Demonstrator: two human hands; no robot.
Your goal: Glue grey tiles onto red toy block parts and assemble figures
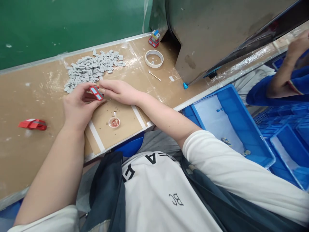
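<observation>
A small red toy part with pale blue windows (96, 93) is held over the table, just in front of a pile of grey plastic pieces (90, 67). My left hand (78, 103) is closed around it, thumb below and fingers above. From the other side my right hand (120, 91) presses its closed fingertips onto the part's right end, where a bit of grey shows. Whether a separate loose piece sits under those fingers is hidden. A small clear cup of reddish liquid (114, 122), with a cotton swab (116, 116) standing in it, is close below my hands.
At the left lies another red toy part (33, 124). Further back are an assembled toy (154, 39), a tape ring (154, 59) and a loose swab (154, 76). A large panel (212, 35) bounds the right. Blue bins (251, 122) stand beside the table; a co-worker's arm (281, 74) shows beyond.
</observation>
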